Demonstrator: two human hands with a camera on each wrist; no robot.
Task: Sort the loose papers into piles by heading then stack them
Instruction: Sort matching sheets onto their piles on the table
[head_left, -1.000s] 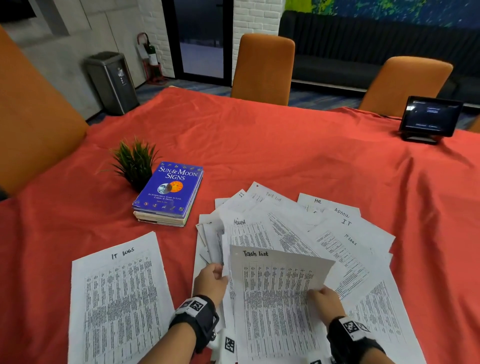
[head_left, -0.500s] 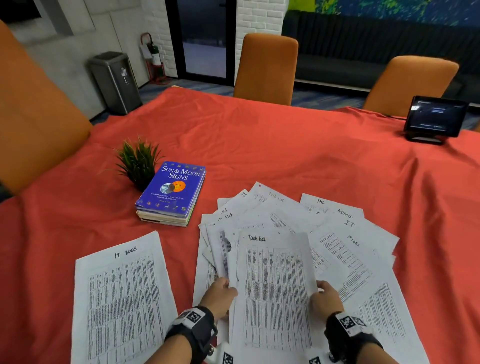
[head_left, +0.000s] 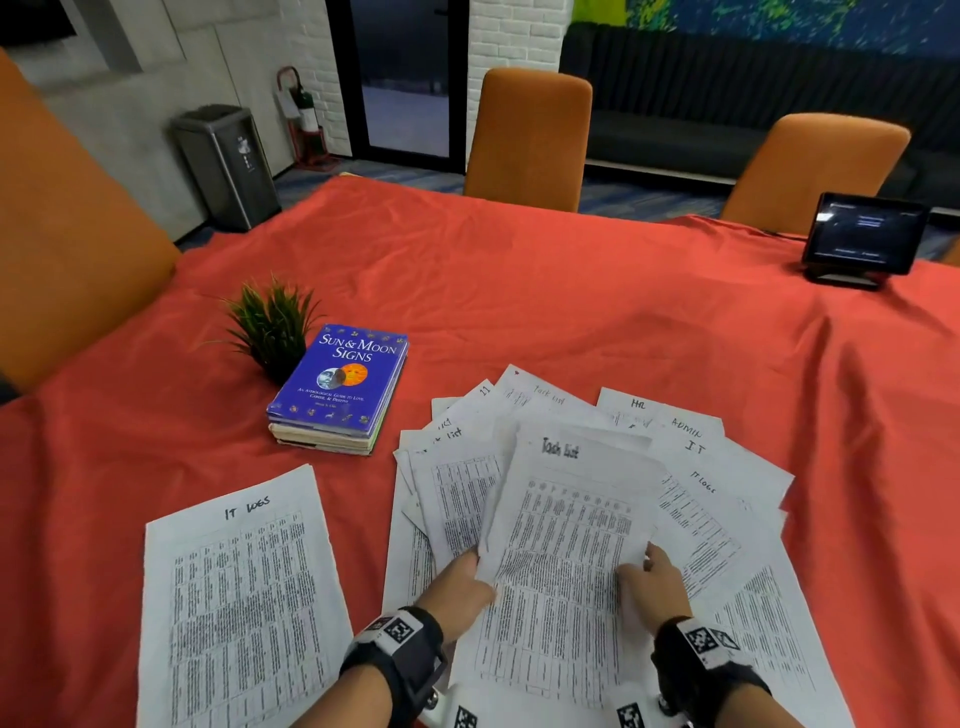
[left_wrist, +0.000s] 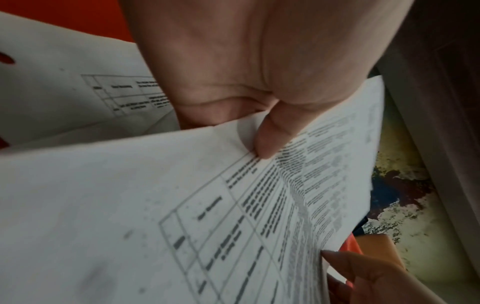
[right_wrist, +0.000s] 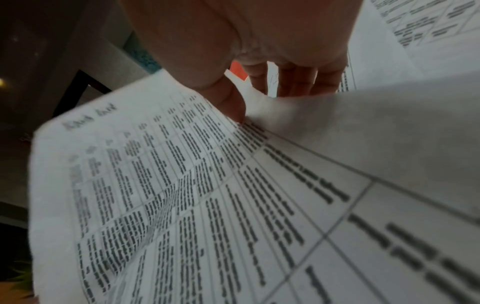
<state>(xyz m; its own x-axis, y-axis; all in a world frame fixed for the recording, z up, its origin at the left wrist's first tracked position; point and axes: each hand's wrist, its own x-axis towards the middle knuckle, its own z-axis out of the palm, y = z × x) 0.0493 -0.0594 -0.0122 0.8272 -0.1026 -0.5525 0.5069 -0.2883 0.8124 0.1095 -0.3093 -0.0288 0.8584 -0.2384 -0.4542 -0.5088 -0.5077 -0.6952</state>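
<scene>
The person holds one sheet headed "Task list" (head_left: 566, 530) with both hands, lifted a little above the fan of loose papers (head_left: 717, 499) that lies on the red tablecloth (head_left: 571, 301) at the near middle of the table. The left hand (head_left: 460, 590) grips the left edge of this sheet: in the left wrist view the thumb (left_wrist: 270, 137) presses on top of the paper and the other fingers are hidden under it. The right hand (head_left: 657, 582) pinches the right edge, the thumb (right_wrist: 231, 102) on the printed side and the fingers (right_wrist: 296, 80) behind the sheet. The sheet bends slightly between the two hands.

The loose papers under it overlap each other, and their handwritten headings show at the far edges: "HR", "ADMIN", "IT", "IT logs" and another "Task list". To the left, apart from the fan, one sheet headed "IT logs" (head_left: 239, 597) lies flat near the table edge.

Farther left and far from the hands, a blue book (head_left: 340, 382) lies on top of other books, and a small green plant (head_left: 272, 325) stands just beside it. A dark tablet (head_left: 865, 234) stands at the far right of the table. Orange chairs (head_left: 527, 137) stand around the table.
</scene>
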